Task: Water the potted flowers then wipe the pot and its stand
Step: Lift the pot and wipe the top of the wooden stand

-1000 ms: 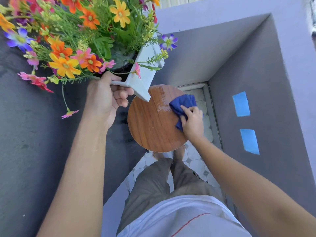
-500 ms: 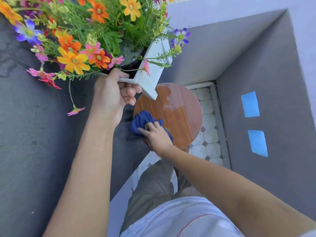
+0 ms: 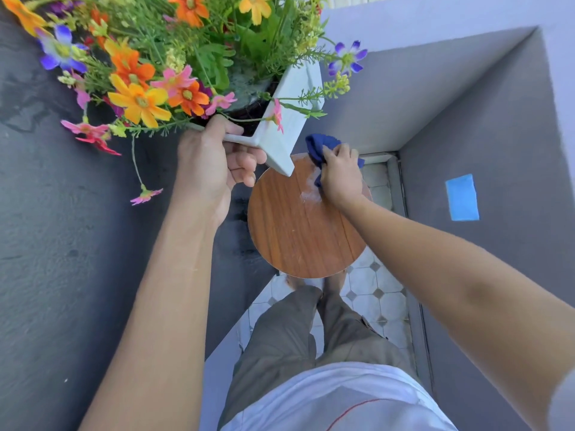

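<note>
A white square pot [image 3: 292,119] full of orange, pink and purple flowers [image 3: 149,79] is held up in the air, tilted, above the left back of the stand. My left hand [image 3: 214,163] grips its near rim. Below it is the round wooden stand top [image 3: 295,234], with a pale wet smear near its far edge. My right hand [image 3: 339,175] presses a bunched blue cloth [image 3: 320,144] onto that far edge of the stand.
A dark grey wall [image 3: 62,244] runs along the left, with a damp patch beside the stand. Grey walls form a corner at the back right, with a blue tape patch [image 3: 462,197]. Tiled floor [image 3: 373,293] and my legs show below the stand.
My right hand has swept the blue cloth from the stand's near left side to its far edge. The pot stays lifted in my left hand.
</note>
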Tool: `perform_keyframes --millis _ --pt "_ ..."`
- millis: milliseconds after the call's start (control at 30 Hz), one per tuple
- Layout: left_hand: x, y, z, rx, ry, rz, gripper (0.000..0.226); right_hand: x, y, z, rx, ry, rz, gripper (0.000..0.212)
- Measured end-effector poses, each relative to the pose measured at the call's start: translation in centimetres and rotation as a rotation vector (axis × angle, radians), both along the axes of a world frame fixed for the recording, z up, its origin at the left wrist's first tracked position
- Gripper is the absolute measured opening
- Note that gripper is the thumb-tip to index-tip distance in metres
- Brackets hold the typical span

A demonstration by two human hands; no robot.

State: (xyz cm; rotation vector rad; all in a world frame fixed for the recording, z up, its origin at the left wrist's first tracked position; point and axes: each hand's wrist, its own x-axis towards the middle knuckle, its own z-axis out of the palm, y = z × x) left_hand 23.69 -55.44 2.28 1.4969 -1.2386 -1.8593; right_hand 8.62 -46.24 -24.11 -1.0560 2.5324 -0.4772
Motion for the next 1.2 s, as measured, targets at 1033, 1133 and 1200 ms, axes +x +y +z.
perform_keyframes --millis 1033,1133,1200 --pt "-0.1 0.6 0.8 0.029 0.000 -0.006 0.029 5.5 2.8 -0.4 -0.139 -0.020 -0.297 0.045" --pt "-0.1 0.7 0.7 0.023 -0.003 -0.003 0.027 10.2 2.8 -0.5 -0.159 -0.027 -0.094 0.049" --pt "-0.1 0.7 0.7 0.024 -0.006 0.001 0.028 14.1 3.9 -0.3 -0.161 -0.070 0.038 0.049"
